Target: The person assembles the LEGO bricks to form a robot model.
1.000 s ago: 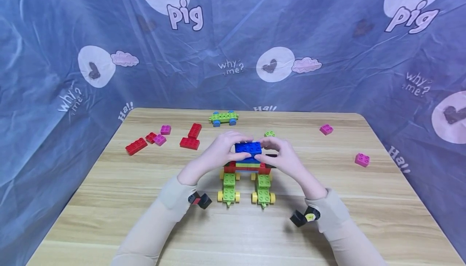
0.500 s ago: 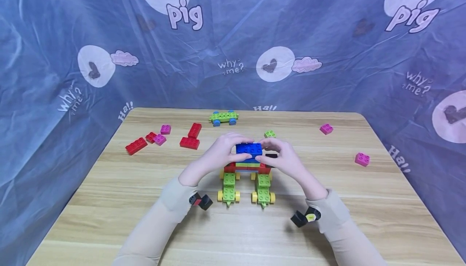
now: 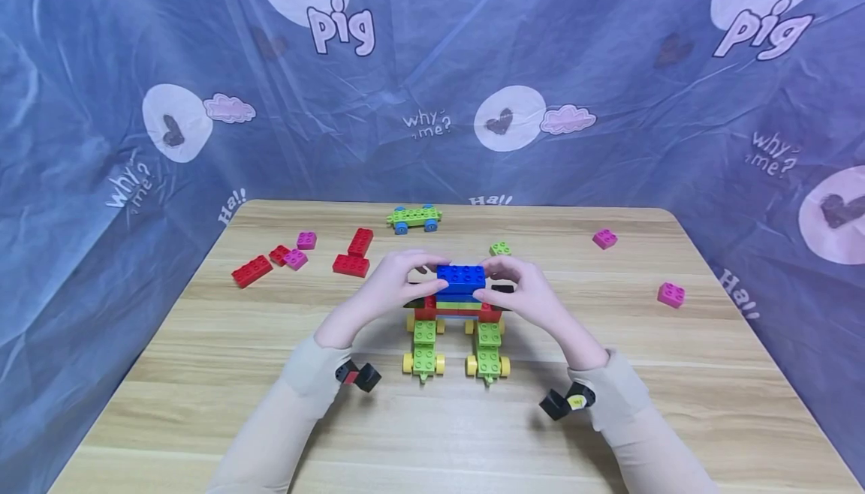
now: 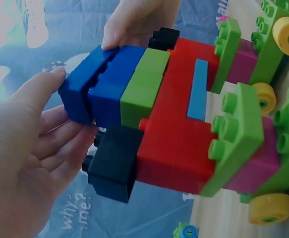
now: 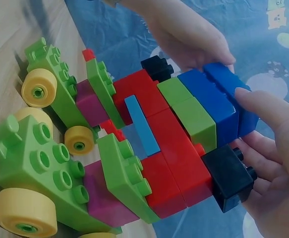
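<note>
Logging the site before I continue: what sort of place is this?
Likely a tabletop recording booth: printed blue fabric walls off the back and sides of a wood-grain table, interlocking toy bricks lie on it, and both wrists carry black cameras.

Wrinkled blue cloth (image 3: 432, 43) on 3 sides of pale wood-grain table (image 3: 439, 434)

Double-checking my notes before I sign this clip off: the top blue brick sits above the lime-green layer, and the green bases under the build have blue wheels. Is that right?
Not quite: the head view shows that the wheels on the green bases are yellow. The top blue brick does sit above the lime-green layer.
</note>
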A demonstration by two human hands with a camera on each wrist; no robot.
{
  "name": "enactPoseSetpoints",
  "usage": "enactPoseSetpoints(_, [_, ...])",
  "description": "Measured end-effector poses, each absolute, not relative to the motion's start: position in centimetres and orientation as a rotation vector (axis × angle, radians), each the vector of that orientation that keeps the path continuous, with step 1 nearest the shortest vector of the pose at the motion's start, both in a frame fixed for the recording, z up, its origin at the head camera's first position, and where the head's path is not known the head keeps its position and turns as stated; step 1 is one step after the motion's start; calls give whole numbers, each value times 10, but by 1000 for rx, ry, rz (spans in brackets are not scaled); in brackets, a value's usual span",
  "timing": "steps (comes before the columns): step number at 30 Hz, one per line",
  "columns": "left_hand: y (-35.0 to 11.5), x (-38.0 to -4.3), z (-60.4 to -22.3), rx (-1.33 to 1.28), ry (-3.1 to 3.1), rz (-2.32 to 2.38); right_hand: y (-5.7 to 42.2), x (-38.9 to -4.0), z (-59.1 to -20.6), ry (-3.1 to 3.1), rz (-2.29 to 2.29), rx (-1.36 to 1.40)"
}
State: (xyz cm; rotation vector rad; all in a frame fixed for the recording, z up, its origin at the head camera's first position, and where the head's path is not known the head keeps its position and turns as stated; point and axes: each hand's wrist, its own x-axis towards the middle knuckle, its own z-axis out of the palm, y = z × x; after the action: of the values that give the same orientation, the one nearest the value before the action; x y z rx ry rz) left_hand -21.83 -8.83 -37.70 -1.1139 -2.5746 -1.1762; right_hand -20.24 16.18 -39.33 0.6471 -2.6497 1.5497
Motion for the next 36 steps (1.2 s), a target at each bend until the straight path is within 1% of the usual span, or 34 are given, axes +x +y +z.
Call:
enactPoseSetpoints(5, [-91, -218, -379, -1118, -2570, -1194, 163, -203, -390, -2645, 1547, 685])
enactPoseSetpoints(11, [-91, -217, -380, -1110, -2565, -1180, 161, -206, -381, -2578, 1512, 847])
enactPoseSetpoints(15, [-91, -217, -379, -1112, -2561, -1178, 160, -207, -376, -2613, 1434, 906])
enactPoseSetpoints(28, [-92, -220, -370, -1160, -2650, -1190, 160, -207, -370, -2703, 1443, 859])
enactPoseSetpoints(36, [-91, -221, -362, -1146, -2711, -1173, 158, -209, -363, -2788, 1433, 848])
